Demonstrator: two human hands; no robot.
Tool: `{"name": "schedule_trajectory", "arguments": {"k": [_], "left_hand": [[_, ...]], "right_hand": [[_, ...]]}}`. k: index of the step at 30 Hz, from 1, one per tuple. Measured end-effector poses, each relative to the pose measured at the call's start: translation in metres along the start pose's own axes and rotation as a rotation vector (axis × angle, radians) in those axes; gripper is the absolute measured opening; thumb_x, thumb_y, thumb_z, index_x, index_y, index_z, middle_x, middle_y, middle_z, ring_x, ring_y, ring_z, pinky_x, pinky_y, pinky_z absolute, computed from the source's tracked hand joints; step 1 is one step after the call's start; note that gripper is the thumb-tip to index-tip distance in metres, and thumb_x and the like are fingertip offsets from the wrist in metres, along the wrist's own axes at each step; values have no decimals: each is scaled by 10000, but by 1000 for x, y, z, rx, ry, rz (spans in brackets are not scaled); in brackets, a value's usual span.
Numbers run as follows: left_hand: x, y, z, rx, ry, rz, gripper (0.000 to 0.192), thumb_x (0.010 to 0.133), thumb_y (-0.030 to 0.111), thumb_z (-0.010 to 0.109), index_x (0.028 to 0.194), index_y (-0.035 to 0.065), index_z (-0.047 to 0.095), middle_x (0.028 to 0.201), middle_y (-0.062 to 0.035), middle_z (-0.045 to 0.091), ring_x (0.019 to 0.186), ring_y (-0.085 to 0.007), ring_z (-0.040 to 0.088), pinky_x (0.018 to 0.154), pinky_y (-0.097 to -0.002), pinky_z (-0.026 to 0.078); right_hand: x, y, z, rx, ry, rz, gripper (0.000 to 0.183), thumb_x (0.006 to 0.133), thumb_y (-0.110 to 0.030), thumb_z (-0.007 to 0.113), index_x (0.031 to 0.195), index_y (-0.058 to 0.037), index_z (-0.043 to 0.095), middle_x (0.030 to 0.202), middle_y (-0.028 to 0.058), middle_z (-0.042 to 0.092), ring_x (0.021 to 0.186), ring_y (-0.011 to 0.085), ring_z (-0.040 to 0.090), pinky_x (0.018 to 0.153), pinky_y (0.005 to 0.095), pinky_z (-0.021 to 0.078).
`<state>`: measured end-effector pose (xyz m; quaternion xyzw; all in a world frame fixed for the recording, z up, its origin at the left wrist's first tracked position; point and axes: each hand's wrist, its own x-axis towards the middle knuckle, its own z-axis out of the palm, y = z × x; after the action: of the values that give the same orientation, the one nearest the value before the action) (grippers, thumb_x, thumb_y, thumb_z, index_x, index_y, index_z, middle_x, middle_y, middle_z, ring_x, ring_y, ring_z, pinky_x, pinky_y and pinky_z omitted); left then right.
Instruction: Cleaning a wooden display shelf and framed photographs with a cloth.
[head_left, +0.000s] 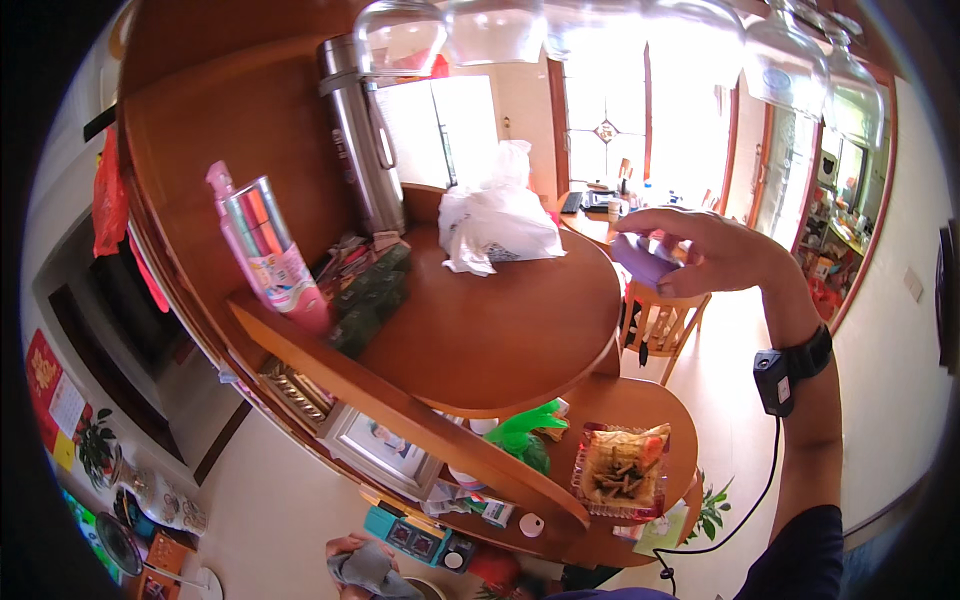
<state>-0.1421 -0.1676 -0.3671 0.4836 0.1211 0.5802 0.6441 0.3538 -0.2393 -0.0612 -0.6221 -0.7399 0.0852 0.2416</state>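
Observation:
My right hand (697, 251) is raised at the right, beside the rounded edge of the upper wooden shelf (517, 322), with its fingers closed around a purple object (645, 259) whose kind I cannot make out. At the bottom of the view my left hand (356, 546) grips a grey cloth (371, 571). On the upper shelf sit a white plastic bag (499, 217), a steel thermos flask (364, 142), a pink pack of coloured markers (270, 255) and dark green packages (367, 300).
Wine glasses (787, 67) hang overhead. The lower shelf (637, 394) carries a glass tray (581, 469) with a food packet, a green plastic bag (529, 439) and a framed photo (382, 446). A wooden chair (667, 322) stands beyond. A black cable (757, 510) runs from my right wrist.

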Motion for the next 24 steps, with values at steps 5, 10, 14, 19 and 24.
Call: {"name": "schedule_trajectory", "arguments": {"k": [5, 10, 14, 19, 24], "left_hand": [[-9, -12, -15, -17, -59, 120, 715, 624, 269, 841, 1169, 63, 425, 925, -233, 549, 635, -313, 618, 483, -384, 560], [-36, -9, -59, -23, -23, 146, 707, 654, 286, 823, 1185, 62, 414, 917, -237, 544, 573, -294, 601, 452, -365, 546], [-45, 4, -49, 14, 6, 167, 718, 663, 297, 819, 1197, 67, 398, 920, -233, 539, 544, -266, 583, 433, -339, 526], [-38, 11, -25, -16, 115, 128, 762, 621, 336, 850, 1173, 19, 432, 897, -258, 554, 592, -273, 593, 494, -352, 535], [-29, 10, -19, 79, 94, 112, 805, 627, 395, 857, 1236, 123, 406, 920, -187, 527, 513, -222, 549, 396, -303, 498]], "right_hand": [[62, -58, 31, -77, -156, -352, 628, 740, -360, 709, 1273, -80, 529, 1076, 146, 638, 906, 248, 629, 786, 369, 493], [106, -121, 66, -501, -194, -247, 483, 795, -399, 688, 1122, -77, 537, 920, 199, 651, 865, 345, 644, 717, 425, 493], [127, -113, 82, -397, -113, -287, 546, 796, -488, 691, 1121, -74, 546, 918, 187, 663, 854, 346, 651, 739, 423, 496], [121, -98, 80, -356, 16, -369, 603, 843, -510, 645, 1265, -99, 523, 1057, 182, 649, 974, 345, 634, 848, 404, 492], [57, -89, 46, -265, 209, -384, 276, 880, -191, 657, 1128, -71, 640, 967, 88, 691, 848, 163, 667, 697, 296, 532]]}}
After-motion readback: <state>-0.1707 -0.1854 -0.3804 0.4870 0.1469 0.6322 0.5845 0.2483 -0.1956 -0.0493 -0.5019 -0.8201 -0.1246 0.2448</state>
